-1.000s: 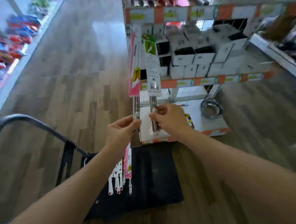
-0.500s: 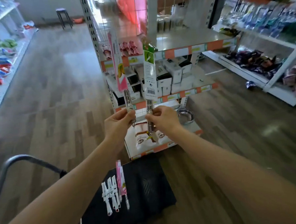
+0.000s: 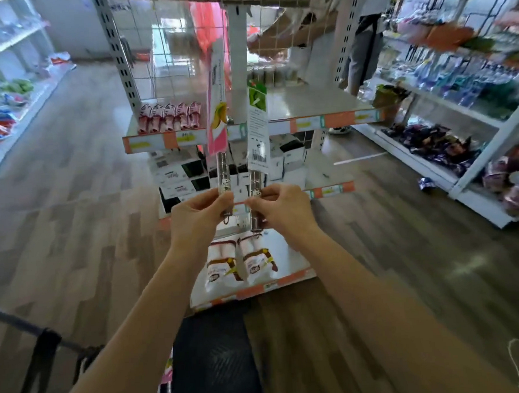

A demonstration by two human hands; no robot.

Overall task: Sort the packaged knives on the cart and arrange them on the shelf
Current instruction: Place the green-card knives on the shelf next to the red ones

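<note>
My left hand [image 3: 200, 213] grips the steel handle of a knife in a pink card package [image 3: 217, 108], held upright. My right hand [image 3: 278, 207] pinches the handle of a second knife in a white and green card package [image 3: 257, 127], also upright. Both packages stand side by side in front of the white shelf unit [image 3: 316, 103]. The black cart deck [image 3: 214, 364] lies below my arms; a pink package edge [image 3: 168, 366] shows at its left side, the rest hidden by my left forearm.
Pink packaged goods [image 3: 170, 117] line the left of the upper shelf, whose right part is bare. Boxes [image 3: 179, 176] fill the middle shelf and white packs [image 3: 240, 263] lie on the bottom one. Stocked racks stand right [image 3: 457, 95] and left [image 3: 3, 98]. The cart handle [image 3: 34, 331] is at lower left.
My view has tilted up and moved closer to the shelf unit. Both hands keep holding the two knives upright and have risen slightly toward the upper shelf. The cart's knives have dropped out of sight.
</note>
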